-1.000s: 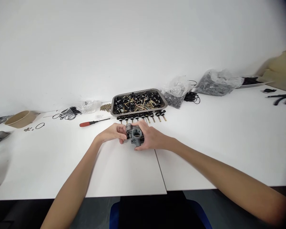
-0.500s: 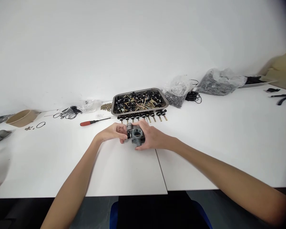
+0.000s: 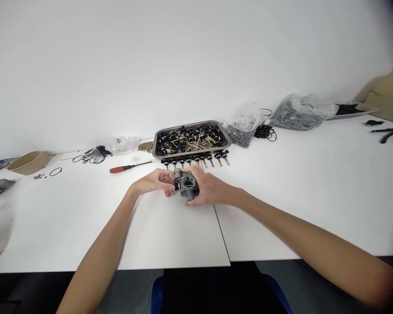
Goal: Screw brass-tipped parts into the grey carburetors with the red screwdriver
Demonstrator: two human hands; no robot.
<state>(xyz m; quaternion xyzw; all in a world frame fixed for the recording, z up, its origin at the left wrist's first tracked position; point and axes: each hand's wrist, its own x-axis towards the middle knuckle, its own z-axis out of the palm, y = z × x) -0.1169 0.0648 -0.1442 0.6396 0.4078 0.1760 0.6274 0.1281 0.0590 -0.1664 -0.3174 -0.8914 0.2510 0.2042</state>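
A grey metal carburetor [image 3: 187, 183] stands just above the white table, its round bore facing me. My right hand [image 3: 209, 185] is wrapped round its right side, thumb below and fingers over the top. At the carburetor's left side, my left hand [image 3: 160, 181] is closed, with thumb and fingertips pinching a small black part [image 3: 177, 186] there; its far end is hidden by the body. Just behind lies a row of black-capped brass screws [image 3: 212, 162]. A red-handled screwdriver [image 3: 118, 169] rests to the left of the row.
Behind the row stands a metal tray [image 3: 229, 141] full of black and brass parts. Brass bits [image 3: 146, 146] are heaped left of it. Plastic bags of parts [image 3: 244, 131] line the wall on the right. A tan bowl [image 3: 29, 162] and black rings [image 3: 56, 172] are on the left.
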